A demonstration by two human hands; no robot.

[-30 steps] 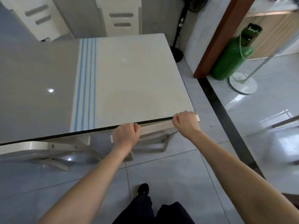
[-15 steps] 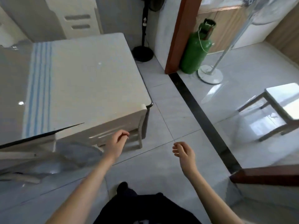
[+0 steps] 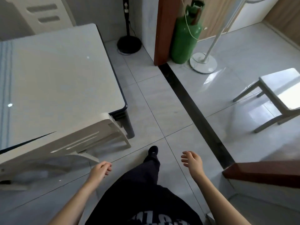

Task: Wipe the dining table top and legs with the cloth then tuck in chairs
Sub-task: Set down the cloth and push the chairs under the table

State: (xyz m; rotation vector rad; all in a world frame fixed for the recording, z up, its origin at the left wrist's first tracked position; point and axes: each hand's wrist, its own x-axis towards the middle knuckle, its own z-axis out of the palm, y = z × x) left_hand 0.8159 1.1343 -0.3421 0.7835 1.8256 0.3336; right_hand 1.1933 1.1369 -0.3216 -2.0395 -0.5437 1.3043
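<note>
The glossy grey dining table (image 3: pixel 61 82) fills the left of the view, with blue stripes at its far left. A white chair (image 3: pixel 73 143) is pushed in at the table's near edge, its slotted backrest against the edge. My left hand (image 3: pixel 100 170) hangs below the chair back, fingers loosely curled, holding nothing. My right hand (image 3: pixel 192 161) hangs over the floor tiles to the right, fingers relaxed and empty. No cloth is in view.
A second white chair (image 3: pixel 279 96) stands apart on the floor at the right. A green gas cylinder (image 3: pixel 186 34), a white fan base (image 3: pixel 203 64) and a black fan base (image 3: pixel 129 43) stand at the back. A brown wooden ledge (image 3: pixel 263 172) juts in at lower right.
Both hands have let go of the chair back at the table edge and dropped away. The view has swung to the right, showing the floor and the second chair.
</note>
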